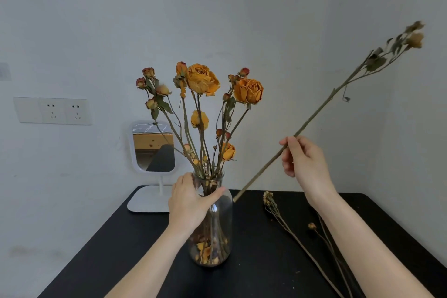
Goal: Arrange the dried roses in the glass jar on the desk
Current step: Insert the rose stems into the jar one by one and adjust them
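1. My left hand [187, 201] is gripping the shoulder of the glass jar [212, 232], standing upright on the black desk [135, 249].
2. My right hand [303, 159] is pinching a long dried rose stem [321, 106], tilted beside the jar.

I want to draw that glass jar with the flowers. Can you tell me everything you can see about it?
The glass jar is clear, with a narrow neck and wider round body. It stands upright on the black desk, holding many dried roses, with fallen orange petals at its bottom. The left hand grips its neck and shoulder.
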